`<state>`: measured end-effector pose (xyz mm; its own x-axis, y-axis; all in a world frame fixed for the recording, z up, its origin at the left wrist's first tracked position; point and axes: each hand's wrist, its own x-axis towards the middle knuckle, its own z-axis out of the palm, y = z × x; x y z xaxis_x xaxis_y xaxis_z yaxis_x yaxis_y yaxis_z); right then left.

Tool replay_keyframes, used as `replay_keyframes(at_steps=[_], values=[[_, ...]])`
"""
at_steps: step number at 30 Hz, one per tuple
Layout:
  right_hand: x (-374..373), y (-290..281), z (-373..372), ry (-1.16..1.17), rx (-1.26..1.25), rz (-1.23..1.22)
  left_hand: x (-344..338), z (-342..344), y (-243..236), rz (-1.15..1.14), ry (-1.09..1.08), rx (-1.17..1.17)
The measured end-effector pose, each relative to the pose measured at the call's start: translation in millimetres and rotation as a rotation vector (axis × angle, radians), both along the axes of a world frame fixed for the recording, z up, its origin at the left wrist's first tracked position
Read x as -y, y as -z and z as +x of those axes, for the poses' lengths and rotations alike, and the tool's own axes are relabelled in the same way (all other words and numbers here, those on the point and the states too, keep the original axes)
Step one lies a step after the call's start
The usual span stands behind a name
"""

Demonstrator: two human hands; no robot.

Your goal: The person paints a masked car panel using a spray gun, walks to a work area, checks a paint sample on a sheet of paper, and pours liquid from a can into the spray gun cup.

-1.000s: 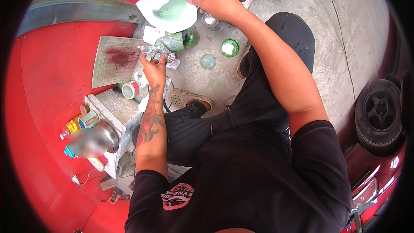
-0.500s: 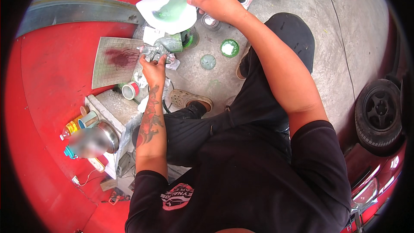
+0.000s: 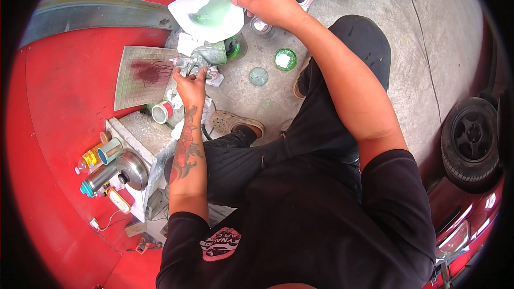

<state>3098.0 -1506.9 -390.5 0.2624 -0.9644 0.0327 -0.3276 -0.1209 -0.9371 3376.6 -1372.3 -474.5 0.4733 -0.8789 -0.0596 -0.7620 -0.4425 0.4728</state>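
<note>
High in the head view, my right hand (image 3: 270,1) pinches the right edge of a white sheet (image 3: 209,15), which looks like paper or a filter and bears a wet green paint stain. Below it, my left hand (image 3: 191,88) has its fingers closed around a paint spray gun (image 3: 191,64). The gun is tilted, its paint-smeared cup pointing toward a jar with green paint inside (image 3: 235,47). Whether cup and jar touch, I cannot tell. Crumpled paper (image 3: 215,78) lies beside the gun, partly hidden by it.
A green-rimmed lid (image 3: 285,59), a pale disc (image 3: 258,76) and a small jar (image 3: 262,28) sit on the concrete floor. At left are a paint-sprayed board (image 3: 144,75), a red-and-white can (image 3: 161,112) and a block (image 3: 142,128) near a steel flask (image 3: 100,177). A wheel (image 3: 471,135) is at right.
</note>
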Motion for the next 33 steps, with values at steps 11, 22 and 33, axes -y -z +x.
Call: replay_keyframes(at_steps=[11, 22, 33], values=[[-2.6, 2.1, 2.1, 0.009, 0.019, -0.095, 1.0, -1.3, -6.0, -0.015, -0.008, -0.007], [-2.1, 2.2, 1.4, 0.003, 0.031, -0.085, 1.2, 3.7, -1.3, -0.05, 0.006, -0.025], [-2.3, 1.9, 1.7, 0.004, 0.039, -0.076, 0.5, 3.4, -4.4, -0.056, 0.008, -0.027]])
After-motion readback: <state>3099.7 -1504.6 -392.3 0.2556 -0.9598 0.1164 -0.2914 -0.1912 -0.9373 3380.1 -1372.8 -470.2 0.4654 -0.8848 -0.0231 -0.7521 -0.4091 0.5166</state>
